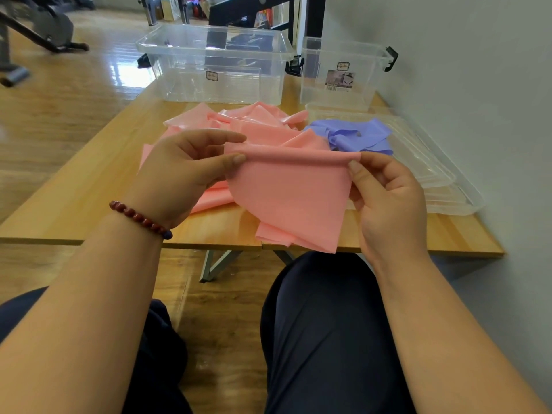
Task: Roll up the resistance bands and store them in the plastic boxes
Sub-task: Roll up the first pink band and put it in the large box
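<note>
Two hands work one pink band (292,201), held up over the near edge of the table (74,201). Left hand (182,171) pinches the band's top edge at its left end btwn thumb and forefinger; right hand (388,201) pinches the same edge at its right end, thumb in front, fingers curled behind. The hands are well apart, w/ the top edge stretched level btwn them and turned over into a thin roll. Below that roll the sheet hangs loose and flat, its lower corner dropping past the table edge toward the person's lap. Left wrist has a bead bracelet (140,219). Behind the hands a crumpled pink heap (257,121) lies mid-table; can't tell if it is the rest of the same band or more bands. Just right of the heap, touching it, a purple band (355,135) lies bunched up, partly on top of the clear lids (436,177) that sit stacked along the right side by the wall (478,85). At the far end of the table stand 2 clear plastic boxes, both open: big box (179,73) on the left, small box (361,85) on the right w/ a label on its front, black clips on both. No band shows inside either box. Wood floor (59,100) to the left.
</note>
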A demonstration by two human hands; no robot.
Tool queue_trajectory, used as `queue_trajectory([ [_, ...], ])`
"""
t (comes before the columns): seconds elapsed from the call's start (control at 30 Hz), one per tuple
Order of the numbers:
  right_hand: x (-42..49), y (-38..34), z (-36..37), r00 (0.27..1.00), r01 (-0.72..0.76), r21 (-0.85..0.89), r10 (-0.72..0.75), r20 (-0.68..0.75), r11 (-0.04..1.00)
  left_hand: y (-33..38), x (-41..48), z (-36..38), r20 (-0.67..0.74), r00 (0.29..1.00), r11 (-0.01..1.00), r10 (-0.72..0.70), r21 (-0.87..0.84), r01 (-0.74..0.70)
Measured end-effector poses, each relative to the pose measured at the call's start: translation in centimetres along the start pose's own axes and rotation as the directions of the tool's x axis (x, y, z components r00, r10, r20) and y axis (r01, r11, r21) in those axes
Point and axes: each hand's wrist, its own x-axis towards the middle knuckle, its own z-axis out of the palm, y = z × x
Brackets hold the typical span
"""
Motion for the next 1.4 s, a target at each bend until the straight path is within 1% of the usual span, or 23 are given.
queue_trajectory([
  [0.1,0.06,-0.14,0.04,1.0,-0.006,0.026,0.005,0.029,1.0,0.01,-0.01,0.02,0.004,1.0,1.0,0.005,-0.011,-0.005],
  [0.2,-0.02,-0.35,0.17,0.998,0.002,0.033,-0.004,0.059,0.999,-0.02,0.02,0.24,-0.039,0.999,0.999,0.036,0.026,-0.035],
  [0.37,0.09,-0.27,0.3,0.997,-0.003,0.012,0.002,0.072,1.0,-0.25,0.17,0.26,-0.087,0.996,0.998,0.029,0.058,-0.024],
  [0.53,0.16,-0.38,0.37,0.999,0.002,-0.026,-0.001,0.054,1.0,0.0,0.09,0.04,-0.023,0.998,0.998,0.056,0.031,-0.055],
  [0.7,0.3,-0.5,0.23,1.0,-0.003,-0.03,0.004,0.019,1.0,0.11,0.0,-0.01,-0.033,0.997,0.998,0.064,0.027,-0.063],
  [0.83,0.47,-0.49,-0.03,1.0,-0.009,-0.047,0.01,0.019,0.999,0.17,-0.19,-0.22,0.002,0.999,0.994,0.045,0.103,-0.045],
  [0.93,0.66,-0.71,-0.1,1.0,-0.014,-0.025,0.014,0.027,1.0,0.15,-0.1,-0.19,-0.023,0.996,0.98,0.084,0.183,-0.078],
  [1.03,0.53,-0.78,-0.08,0.999,0.011,-0.053,-0.009,0.041,0.999,0.09,-0.03,-0.11,-0.044,0.994,0.97,0.099,0.227,-0.086],
  [1.2,0.23,-0.97,-0.07,0.999,0.026,-0.049,-0.025,0.036,0.998,0.08,-0.15,0.35,-0.066,0.992,0.978,0.112,0.183,-0.098],
  [1.3,0.12,-0.96,-0.2,0.999,0.032,-0.086,-0.028,0.047,0.996,0.12,-0.21,0.55,-0.059,0.994,0.986,0.095,0.14,-0.086],
  [1.4,0.17,-0.65,-0.27,0.999,0.04,-0.112,-0.038,0.022,0.993,0.11,-0.13,0.47,-0.059,0.994,0.988,0.094,0.131,-0.086],
])
